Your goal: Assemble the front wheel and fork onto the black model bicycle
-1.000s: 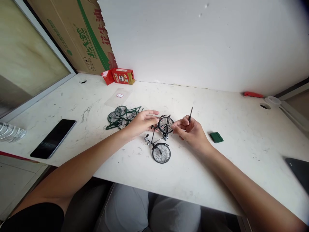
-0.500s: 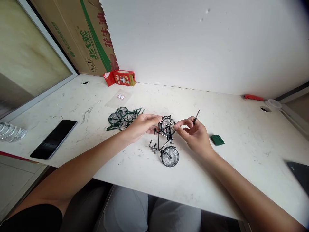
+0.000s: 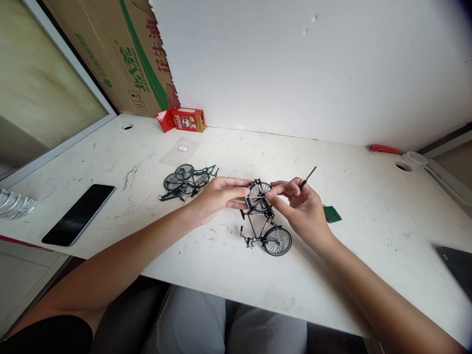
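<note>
I see two hands on one black bike (image 3: 263, 216), two round spoked wheels, over the middle of the white table (image 3: 221, 265). The left hand (image 3: 219, 196) pinches its upper wheel; the right hand (image 3: 300, 201) closes on that wheel's other side and holds one thin driver (image 3: 308, 178). Left of them lie green metal parts (image 3: 188, 181), two wheels among them, perhaps more underneath.

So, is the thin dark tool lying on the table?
No, the right hand holds the thin dark tool in its curled fingers.
</note>
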`<action>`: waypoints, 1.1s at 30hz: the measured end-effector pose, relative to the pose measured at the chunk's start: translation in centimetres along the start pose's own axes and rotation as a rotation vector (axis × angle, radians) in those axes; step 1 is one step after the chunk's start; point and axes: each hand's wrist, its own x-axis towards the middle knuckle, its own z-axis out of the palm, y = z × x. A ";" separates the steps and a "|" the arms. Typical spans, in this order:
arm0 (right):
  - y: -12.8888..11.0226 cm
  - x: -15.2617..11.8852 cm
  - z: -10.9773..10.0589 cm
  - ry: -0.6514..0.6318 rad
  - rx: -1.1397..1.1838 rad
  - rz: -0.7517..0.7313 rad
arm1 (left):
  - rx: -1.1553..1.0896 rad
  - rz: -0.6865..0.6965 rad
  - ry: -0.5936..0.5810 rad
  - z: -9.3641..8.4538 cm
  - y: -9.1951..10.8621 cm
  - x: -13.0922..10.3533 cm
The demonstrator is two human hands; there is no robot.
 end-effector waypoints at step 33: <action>0.4 0.3 -0.8 -0.175 0.058 0.015 | 0.235 0.096 0.059 0.8 0.1 -0.6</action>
